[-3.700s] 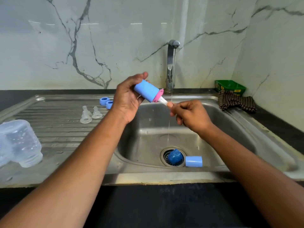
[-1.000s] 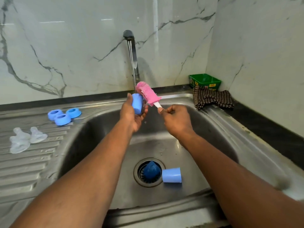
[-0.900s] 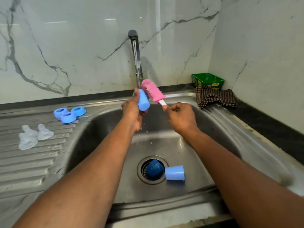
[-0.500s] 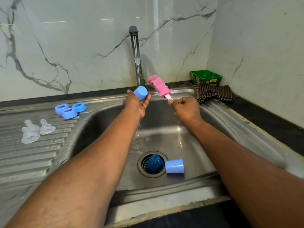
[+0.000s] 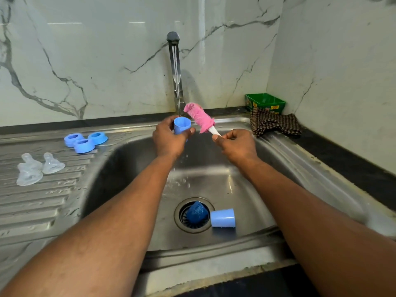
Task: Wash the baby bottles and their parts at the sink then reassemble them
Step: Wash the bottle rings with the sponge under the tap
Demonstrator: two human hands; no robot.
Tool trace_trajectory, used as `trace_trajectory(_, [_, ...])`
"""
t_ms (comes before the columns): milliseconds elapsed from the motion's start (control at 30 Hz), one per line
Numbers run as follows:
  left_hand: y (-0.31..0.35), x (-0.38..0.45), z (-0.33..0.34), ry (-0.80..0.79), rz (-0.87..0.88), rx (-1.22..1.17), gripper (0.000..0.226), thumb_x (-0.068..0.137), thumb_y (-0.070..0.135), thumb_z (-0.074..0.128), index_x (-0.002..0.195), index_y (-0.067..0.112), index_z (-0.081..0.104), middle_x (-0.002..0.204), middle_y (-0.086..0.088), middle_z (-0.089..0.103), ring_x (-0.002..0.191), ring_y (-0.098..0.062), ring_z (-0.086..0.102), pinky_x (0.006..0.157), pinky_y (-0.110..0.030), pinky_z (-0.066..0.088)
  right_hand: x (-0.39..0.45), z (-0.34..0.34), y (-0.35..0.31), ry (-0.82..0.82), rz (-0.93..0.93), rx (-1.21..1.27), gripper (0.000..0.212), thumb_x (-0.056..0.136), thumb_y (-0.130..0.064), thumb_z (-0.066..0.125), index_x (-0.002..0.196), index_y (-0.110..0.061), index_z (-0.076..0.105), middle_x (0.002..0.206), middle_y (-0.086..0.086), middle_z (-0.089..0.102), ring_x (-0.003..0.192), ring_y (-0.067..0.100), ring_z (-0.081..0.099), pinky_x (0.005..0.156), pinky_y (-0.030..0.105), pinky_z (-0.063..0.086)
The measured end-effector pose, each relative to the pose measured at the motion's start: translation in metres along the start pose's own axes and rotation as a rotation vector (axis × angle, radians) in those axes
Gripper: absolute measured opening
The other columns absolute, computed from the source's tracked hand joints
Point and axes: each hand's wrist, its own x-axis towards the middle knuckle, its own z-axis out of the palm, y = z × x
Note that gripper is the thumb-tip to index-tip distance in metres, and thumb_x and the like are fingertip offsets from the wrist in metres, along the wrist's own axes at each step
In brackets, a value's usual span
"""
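One small blue plastic cap point(image 5: 182, 124), gripped in my left hand point(image 5: 169, 139) under the steel tap point(image 5: 175, 71), gets rinsed while my right hand point(image 5: 236, 144) pinches the pink brush point(image 5: 199, 117); two blue caps in the sink basin point(image 5: 246, 189) unwashed, reassembly pending.

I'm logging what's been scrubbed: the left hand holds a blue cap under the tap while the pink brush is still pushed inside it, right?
Not quite. In the head view the pink brush, held by the right hand, is outside the blue cap, beside its open mouth. The left hand does hold the cap under the tap.
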Motion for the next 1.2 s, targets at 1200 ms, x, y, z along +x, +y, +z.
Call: trace_trajectory(1200, [-0.016, -0.014, 0.011, -0.297, -0.345, -0.258, 0.050, 0.083, 0.005, 0.077, 0.120, 0.013, 0.044, 0.115, -0.014, 0.055, 0.093, -0.027, 0.062, 0.071, -0.036, 0.059, -0.020, -0.001, -0.019, -0.145, 0.098, 0.199, 0.025, 0.100, -0.025, 0.059, 0.080, -0.010, 0.057, 0.061, 0.004, 0.051, 0.044, 0.009, 0.042, 0.034, 0.015, 0.033])
